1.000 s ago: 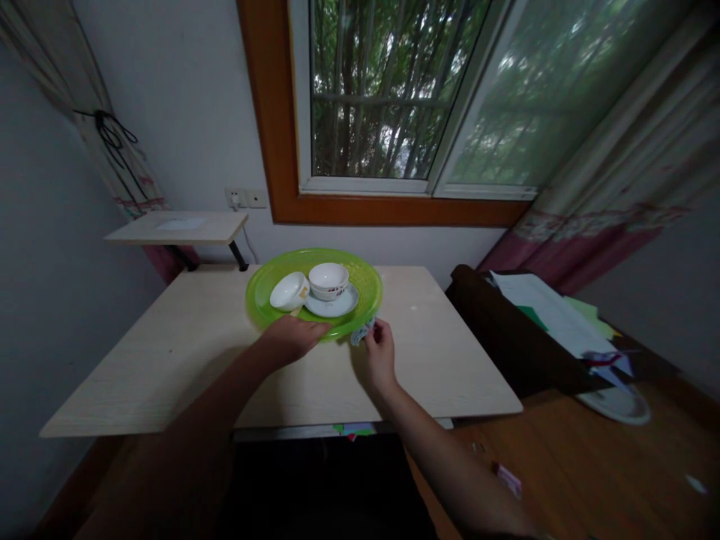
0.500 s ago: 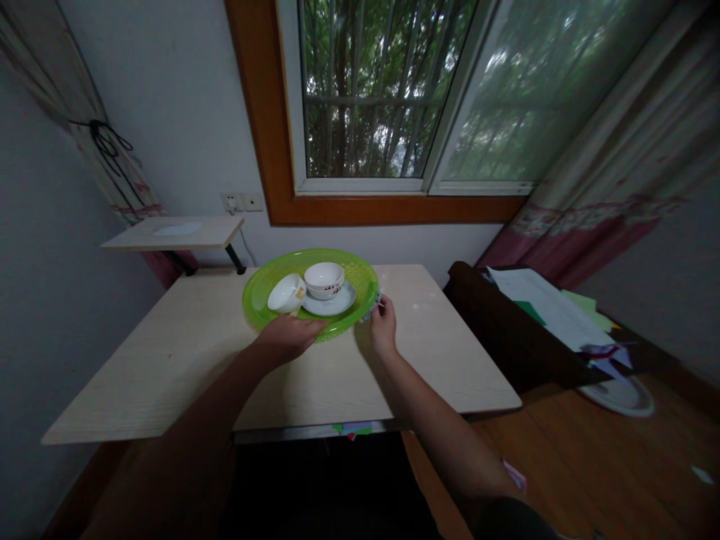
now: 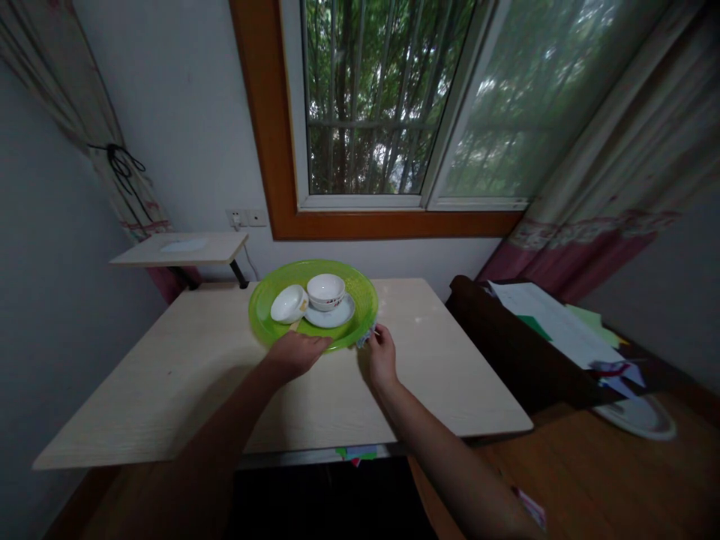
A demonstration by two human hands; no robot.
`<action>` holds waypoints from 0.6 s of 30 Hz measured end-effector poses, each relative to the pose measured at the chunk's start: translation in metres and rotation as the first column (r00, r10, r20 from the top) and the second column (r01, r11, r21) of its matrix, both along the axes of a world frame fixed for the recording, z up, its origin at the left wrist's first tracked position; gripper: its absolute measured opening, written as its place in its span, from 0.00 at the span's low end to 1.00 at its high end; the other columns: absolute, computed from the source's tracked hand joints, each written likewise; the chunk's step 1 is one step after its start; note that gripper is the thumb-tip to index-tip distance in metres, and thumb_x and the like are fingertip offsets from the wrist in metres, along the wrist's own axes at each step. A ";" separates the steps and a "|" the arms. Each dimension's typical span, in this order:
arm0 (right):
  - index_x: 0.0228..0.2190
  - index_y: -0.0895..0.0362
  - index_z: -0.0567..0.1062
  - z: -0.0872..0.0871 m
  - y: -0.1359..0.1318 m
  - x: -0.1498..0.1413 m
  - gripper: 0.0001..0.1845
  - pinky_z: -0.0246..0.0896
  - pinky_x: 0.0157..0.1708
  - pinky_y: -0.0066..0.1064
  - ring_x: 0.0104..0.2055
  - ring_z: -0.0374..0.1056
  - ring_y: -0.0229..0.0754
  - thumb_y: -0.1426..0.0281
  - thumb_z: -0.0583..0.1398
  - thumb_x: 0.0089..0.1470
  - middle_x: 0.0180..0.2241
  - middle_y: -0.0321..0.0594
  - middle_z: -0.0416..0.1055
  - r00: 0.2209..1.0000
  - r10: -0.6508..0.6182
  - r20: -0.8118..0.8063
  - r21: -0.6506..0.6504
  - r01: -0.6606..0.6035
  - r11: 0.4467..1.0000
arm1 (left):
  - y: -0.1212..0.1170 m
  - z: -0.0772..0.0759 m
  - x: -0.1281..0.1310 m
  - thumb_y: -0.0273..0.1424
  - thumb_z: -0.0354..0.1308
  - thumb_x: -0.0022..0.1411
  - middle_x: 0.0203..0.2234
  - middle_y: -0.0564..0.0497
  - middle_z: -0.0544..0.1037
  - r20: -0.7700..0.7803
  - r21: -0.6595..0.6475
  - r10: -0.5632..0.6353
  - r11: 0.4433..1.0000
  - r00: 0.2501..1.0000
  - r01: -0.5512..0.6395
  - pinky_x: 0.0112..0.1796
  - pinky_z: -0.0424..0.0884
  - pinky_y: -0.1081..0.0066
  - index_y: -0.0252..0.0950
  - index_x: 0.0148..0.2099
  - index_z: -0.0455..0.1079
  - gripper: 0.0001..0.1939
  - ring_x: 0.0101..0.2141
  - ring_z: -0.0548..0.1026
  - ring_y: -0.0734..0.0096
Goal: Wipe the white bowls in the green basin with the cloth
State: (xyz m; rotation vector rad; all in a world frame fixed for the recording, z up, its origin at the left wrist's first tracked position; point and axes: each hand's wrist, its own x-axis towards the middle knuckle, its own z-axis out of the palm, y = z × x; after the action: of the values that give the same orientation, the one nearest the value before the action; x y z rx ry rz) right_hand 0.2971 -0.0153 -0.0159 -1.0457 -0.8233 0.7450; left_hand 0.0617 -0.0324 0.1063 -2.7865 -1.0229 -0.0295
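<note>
A round green tray is over the white-topped table. It carries a white bowl tipped on its side, and a white plate bearing what looks like two nested white bowls with a small red pattern. My left hand is closed on the tray's near rim; its fingertips are partly hidden. Beside that hand a short pale wooden piece shows. At the right near rim, my right hand pinches a small grey-blue cloth against the tray's edge.
The table stands under a window. A small raised shelf is at its back left, close to wall sockets. To the right, a dark brown piece of furniture holds papers. A white oval object lies lower right.
My right hand has moved the cloth along the tray's rim, from the right side towards the near side. My left hand keeps its place on the near rim. The whole view has shifted slightly.
</note>
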 end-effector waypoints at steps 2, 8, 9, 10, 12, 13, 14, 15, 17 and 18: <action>0.42 0.56 0.77 0.006 0.009 0.000 0.18 0.65 0.44 0.36 0.40 0.71 0.44 0.61 0.65 0.50 0.40 0.41 0.78 1.000 -0.010 -0.029 -0.008 0.010 1.000 | 0.005 0.002 -0.001 0.30 0.47 0.71 0.42 0.45 0.83 -0.002 -0.005 0.002 1.000 1.000 -0.002 0.41 0.75 0.65 0.38 0.59 0.69 0.19 0.38 0.81 0.61; 0.37 0.58 0.78 0.025 0.045 0.006 0.18 0.64 0.41 0.37 0.37 0.70 0.43 0.63 0.66 0.43 0.35 0.41 0.78 0.994 -0.044 -0.101 0.017 0.046 0.999 | 0.022 0.006 -0.008 0.30 0.48 0.70 0.42 0.44 0.83 0.018 -0.034 0.023 0.999 1.000 -0.023 0.42 0.76 0.63 0.40 0.59 0.71 0.19 0.39 0.81 0.59; 0.36 0.58 0.78 0.026 0.048 0.006 0.18 0.64 0.41 0.37 0.37 0.70 0.44 0.62 0.66 0.42 0.35 0.41 0.78 0.994 -0.049 -0.093 0.012 0.051 0.999 | 0.025 0.006 -0.009 0.30 0.48 0.69 0.41 0.43 0.83 0.021 -0.037 0.025 0.999 0.999 -0.024 0.42 0.76 0.63 0.40 0.59 0.71 0.19 0.39 0.81 0.58; 0.36 0.58 0.78 0.025 0.049 0.005 0.18 0.64 0.41 0.37 0.37 0.70 0.43 0.62 0.66 0.42 0.34 0.41 0.78 0.995 -0.056 -0.087 0.004 0.057 0.998 | 0.028 0.006 -0.010 0.30 0.48 0.69 0.42 0.43 0.83 0.022 -0.040 0.023 0.999 0.999 -0.022 0.42 0.76 0.62 0.40 0.59 0.71 0.19 0.39 0.81 0.57; 0.36 0.58 0.78 0.021 0.044 -0.002 0.18 0.64 0.41 0.36 0.36 0.69 0.43 0.61 0.66 0.42 0.34 0.40 0.77 0.993 -0.070 -0.093 -0.018 0.068 0.997 | 0.032 0.006 -0.011 0.30 0.49 0.68 0.43 0.43 0.83 0.029 -0.040 0.018 0.999 0.999 -0.017 0.42 0.76 0.62 0.40 0.59 0.71 0.20 0.40 0.81 0.57; 0.36 0.58 0.77 0.016 0.038 -0.008 0.18 0.64 0.40 0.35 0.35 0.69 0.42 0.61 0.67 0.43 0.33 0.39 0.77 0.992 -0.069 -0.102 -0.029 0.066 0.997 | 0.034 0.005 -0.012 0.30 0.50 0.68 0.43 0.43 0.83 0.031 -0.039 0.017 0.999 0.999 -0.015 0.42 0.76 0.62 0.40 0.59 0.71 0.20 0.41 0.81 0.57; 0.36 0.58 0.77 0.011 0.030 -0.015 0.18 0.64 0.40 0.35 0.35 0.69 0.42 0.61 0.67 0.44 0.33 0.39 0.77 0.992 -0.060 -0.111 -0.039 0.056 0.998 | 0.036 0.005 -0.012 0.30 0.50 0.67 0.43 0.44 0.83 0.034 -0.038 0.017 0.999 0.999 -0.016 0.43 0.77 0.63 0.40 0.59 0.71 0.20 0.41 0.81 0.58; 0.37 0.57 0.76 0.006 0.021 -0.023 0.18 0.64 0.40 0.35 0.36 0.69 0.42 0.60 0.67 0.46 0.33 0.38 0.77 0.993 -0.036 -0.113 -0.034 0.032 0.999 | 0.037 0.004 -0.012 0.31 0.51 0.67 0.43 0.44 0.83 0.035 -0.038 0.019 0.999 0.999 -0.018 0.43 0.77 0.63 0.40 0.59 0.71 0.20 0.41 0.81 0.58; 0.38 0.57 0.76 -0.003 0.004 -0.039 0.18 0.64 0.40 0.34 0.35 0.69 0.41 0.60 0.67 0.48 0.34 0.38 0.77 0.996 0.037 -0.076 -0.032 -0.040 0.999 | 0.039 0.003 -0.012 0.31 0.51 0.67 0.44 0.44 0.83 0.036 -0.045 0.027 0.999 0.999 -0.025 0.43 0.77 0.64 0.41 0.59 0.71 0.20 0.41 0.81 0.59; 0.39 0.57 0.75 -0.005 -0.001 -0.046 0.18 0.64 0.40 0.34 0.35 0.69 0.41 0.60 0.67 0.49 0.34 0.38 0.77 0.997 0.049 -0.062 -0.030 -0.051 0.998 | 0.039 0.003 -0.012 0.32 0.51 0.67 0.44 0.45 0.83 0.035 -0.053 0.029 0.998 0.999 -0.027 0.44 0.76 0.64 0.42 0.60 0.71 0.20 0.41 0.81 0.59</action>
State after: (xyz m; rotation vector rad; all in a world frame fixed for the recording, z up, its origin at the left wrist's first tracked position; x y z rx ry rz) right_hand 0.2516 -0.0162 -0.0213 -1.0290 -0.7901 0.8311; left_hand 0.0493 0.0065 0.1095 -2.8273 -1.0868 -0.0500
